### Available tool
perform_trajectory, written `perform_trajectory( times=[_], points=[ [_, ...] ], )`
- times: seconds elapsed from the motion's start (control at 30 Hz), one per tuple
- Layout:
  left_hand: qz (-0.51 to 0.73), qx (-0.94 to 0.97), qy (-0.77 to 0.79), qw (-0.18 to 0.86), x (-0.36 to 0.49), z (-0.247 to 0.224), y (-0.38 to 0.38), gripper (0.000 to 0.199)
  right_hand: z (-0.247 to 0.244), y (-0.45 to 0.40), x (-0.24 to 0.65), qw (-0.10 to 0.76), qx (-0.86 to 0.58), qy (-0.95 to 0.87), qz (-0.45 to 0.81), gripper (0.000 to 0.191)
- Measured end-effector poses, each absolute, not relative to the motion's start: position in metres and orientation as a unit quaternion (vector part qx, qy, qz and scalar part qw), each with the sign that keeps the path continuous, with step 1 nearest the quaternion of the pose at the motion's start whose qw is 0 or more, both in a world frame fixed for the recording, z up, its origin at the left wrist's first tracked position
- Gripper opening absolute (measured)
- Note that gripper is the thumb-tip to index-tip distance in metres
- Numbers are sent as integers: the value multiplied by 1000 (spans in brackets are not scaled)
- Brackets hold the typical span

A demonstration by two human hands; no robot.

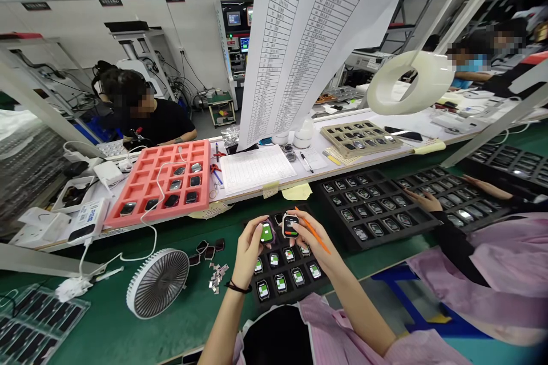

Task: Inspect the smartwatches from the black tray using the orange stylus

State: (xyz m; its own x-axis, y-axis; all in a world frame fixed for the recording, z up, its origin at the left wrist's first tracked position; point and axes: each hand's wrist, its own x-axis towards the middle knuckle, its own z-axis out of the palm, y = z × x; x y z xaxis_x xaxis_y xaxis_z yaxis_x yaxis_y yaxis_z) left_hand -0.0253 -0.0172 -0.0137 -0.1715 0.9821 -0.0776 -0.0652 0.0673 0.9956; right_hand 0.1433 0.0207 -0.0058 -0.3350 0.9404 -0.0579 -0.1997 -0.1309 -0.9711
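My left hand [250, 242] is closed on a watch with a green screen [266, 232]. Beside it, my right hand [309, 235] grips a second watch [290, 226], whose dark screen shows red and green at the bottom. An orange stick [314, 232] also lies across the fingers of my right hand. The two watches are held a small distance apart, faces up. Under both hands is a black tray [287, 298] with several watches in its compartments, most with green and white screens. My hands hide part of its upper rows.
A white fan [158, 283], loose watch parts [218, 277] and a cable are at the left. A pink tray [128, 179] and paper sheet [257, 168] sit on the shelf. Black watch trays [368, 211] and a co-worker's hands [423, 201] are at the right; a white ring [411, 82] hangs above.
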Motion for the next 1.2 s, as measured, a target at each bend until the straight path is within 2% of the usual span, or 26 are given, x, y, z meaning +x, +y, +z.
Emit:
perform_trajectory(
  times=[0.3,0.73,0.97,1.2],
  points=[
    [556,466,469,504,-24,-23,-16,54,-3,18,143,440,-375,-496,648,34],
    [535,423,568,461,-26,-13,-17,36,-12,21,145,447,-366,-491,652,34],
    [531,450,549,463,-25,-18,-14,33,-13,22,146,450,-367,-491,650,34],
    [527,490,504,477,-25,-25,-14,43,-18,23,145,454,-366,-492,646,35]
  ],
)
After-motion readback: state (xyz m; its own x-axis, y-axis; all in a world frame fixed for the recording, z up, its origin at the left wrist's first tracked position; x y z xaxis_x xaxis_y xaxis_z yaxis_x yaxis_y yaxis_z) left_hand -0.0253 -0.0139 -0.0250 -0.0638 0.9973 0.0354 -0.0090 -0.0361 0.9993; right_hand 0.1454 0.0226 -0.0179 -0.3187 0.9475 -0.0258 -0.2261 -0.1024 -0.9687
